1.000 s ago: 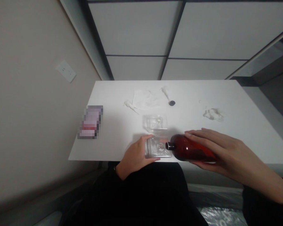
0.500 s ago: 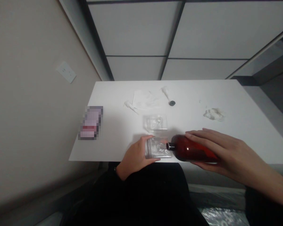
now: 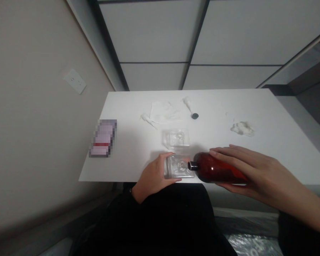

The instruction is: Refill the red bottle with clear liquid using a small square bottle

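Near the table's front edge, my left hand (image 3: 154, 175) grips a clear, square-sided bottle (image 3: 177, 172) from its left side, thumb and fingers on opposite faces. A round opening shows on top of it. My right hand (image 3: 252, 170) is wrapped round a dark red-brown bottle (image 3: 212, 168), tilted onto its side. Its uncapped black-rimmed neck points left, over the right part of the clear bottle, close to the round opening. Whether liquid is flowing cannot be made out. Just behind stands a second clear square container (image 3: 178, 138), untouched, also with a round opening.
Behind the containers on the white table (image 3: 128, 156) lie a white sheet (image 3: 164, 112), a white wispy piece (image 3: 148, 120), another wispy strip (image 3: 187, 104) and a dark round cap (image 3: 194, 116). Crumpled tissue (image 3: 242, 128) lies right; a blurred pink object (image 3: 103, 138) lies left.
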{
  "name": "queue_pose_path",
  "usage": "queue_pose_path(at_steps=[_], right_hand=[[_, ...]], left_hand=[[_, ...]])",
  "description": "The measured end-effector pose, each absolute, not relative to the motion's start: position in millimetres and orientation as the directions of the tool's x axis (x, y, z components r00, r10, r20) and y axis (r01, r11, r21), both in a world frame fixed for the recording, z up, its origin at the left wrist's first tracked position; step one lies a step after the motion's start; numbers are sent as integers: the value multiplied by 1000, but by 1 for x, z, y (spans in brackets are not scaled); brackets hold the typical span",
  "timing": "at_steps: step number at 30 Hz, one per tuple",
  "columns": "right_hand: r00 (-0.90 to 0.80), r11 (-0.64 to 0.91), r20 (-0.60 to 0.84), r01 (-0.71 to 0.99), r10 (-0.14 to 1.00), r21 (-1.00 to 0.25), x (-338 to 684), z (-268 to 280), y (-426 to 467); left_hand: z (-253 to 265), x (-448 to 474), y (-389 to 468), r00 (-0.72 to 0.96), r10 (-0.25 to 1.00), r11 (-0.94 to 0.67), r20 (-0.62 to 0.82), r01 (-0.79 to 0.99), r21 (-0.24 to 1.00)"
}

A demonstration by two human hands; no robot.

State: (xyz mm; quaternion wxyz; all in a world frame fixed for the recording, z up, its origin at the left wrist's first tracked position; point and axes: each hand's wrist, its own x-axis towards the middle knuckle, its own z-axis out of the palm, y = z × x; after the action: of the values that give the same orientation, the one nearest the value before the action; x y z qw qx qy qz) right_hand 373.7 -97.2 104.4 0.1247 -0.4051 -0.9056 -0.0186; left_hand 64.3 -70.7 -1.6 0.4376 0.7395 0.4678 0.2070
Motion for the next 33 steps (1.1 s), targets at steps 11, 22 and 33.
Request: queue_pose_path(at_steps=[11,22,33], right_hand=[[-640,671,243,738,729,-69,374,107,-96],[-662,681,225,732,715,-14,374,110,-95],[-654,673,226,740,722,-7,373,113,-96]], left_hand=[[-1,65,-69,481,867,-165,-131,525,835],[-1,65,-69,496,861,-185,-113,512,839],[-1,66,-68,489,864,-181,-121,525,831]])
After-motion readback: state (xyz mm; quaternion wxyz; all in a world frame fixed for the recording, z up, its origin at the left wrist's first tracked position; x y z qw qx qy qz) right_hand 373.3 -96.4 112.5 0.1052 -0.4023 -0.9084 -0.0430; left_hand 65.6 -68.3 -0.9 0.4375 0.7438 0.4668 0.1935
